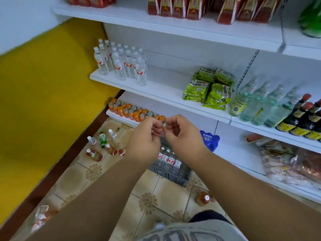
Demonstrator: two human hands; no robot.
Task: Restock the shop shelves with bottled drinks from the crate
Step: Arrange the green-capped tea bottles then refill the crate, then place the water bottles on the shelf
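Both hands are up in front of the shelves, fingers curled in toward each other. The left hand [145, 134] and right hand [182, 133] look like they're pinching some tiny greenish thing [164, 125] between them, too small to tell what it is. Down below, the grey crate [173, 173] sits on the tiled floor with water bottles [166, 158] standing upright, caps up. More water bottles [121, 63] stand upright at the left end of the middle shelf [165, 91].
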